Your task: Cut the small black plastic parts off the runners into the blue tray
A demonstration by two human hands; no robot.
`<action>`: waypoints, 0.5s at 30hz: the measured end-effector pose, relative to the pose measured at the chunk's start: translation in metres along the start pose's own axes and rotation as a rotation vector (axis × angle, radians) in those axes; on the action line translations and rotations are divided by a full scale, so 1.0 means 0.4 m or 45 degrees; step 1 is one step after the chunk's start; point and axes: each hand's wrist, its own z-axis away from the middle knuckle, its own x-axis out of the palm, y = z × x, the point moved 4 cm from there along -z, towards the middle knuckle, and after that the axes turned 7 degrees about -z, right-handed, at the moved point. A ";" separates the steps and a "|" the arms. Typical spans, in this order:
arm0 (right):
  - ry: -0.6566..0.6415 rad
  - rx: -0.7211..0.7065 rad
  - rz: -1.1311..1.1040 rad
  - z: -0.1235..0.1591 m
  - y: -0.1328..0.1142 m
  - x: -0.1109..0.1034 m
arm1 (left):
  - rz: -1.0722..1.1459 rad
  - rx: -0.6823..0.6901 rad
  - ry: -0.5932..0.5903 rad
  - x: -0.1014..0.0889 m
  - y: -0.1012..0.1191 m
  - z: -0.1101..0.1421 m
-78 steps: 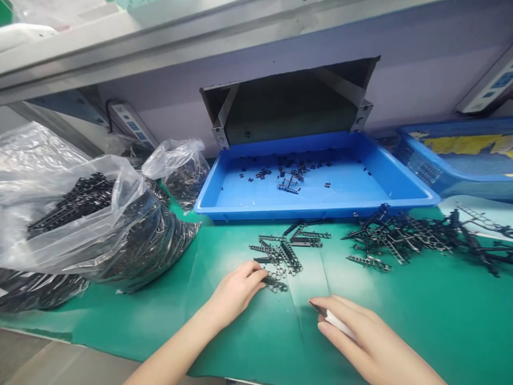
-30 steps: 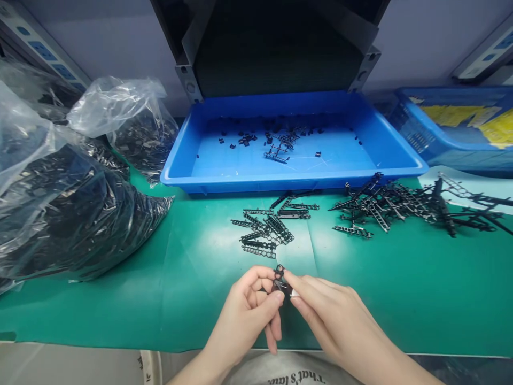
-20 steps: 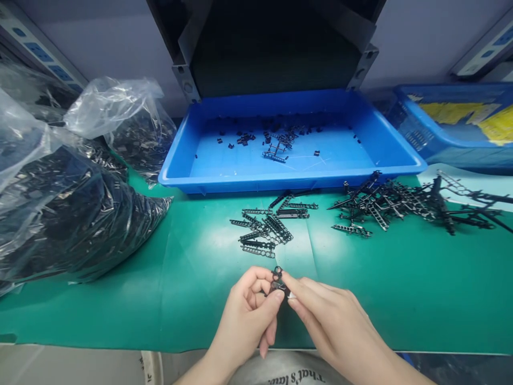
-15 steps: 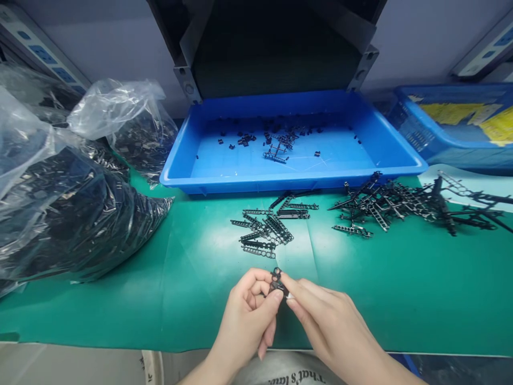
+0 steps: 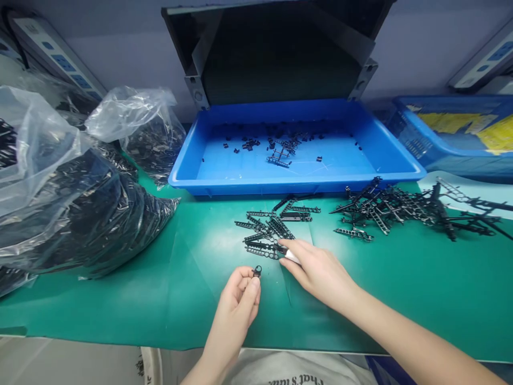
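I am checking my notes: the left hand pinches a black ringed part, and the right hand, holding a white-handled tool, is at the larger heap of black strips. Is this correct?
No: in the head view, the right hand, holding the white-handled tool, is at the smaller pile, not the larger heap. The left hand pinches the ringed part.

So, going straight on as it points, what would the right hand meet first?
Probably the loose black strips: the right hand overlaps their near edge in view, though actual contact is unclear.
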 end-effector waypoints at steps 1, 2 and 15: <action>-0.014 -0.007 0.039 -0.019 0.000 -0.005 | 0.011 -0.011 0.019 -0.004 -0.002 0.001; -0.023 -0.016 0.065 -0.037 0.000 -0.009 | 0.005 -0.017 0.032 -0.008 -0.004 0.002; -0.053 -0.122 0.052 -0.063 0.008 -0.014 | -0.389 0.281 0.356 -0.087 0.055 -0.023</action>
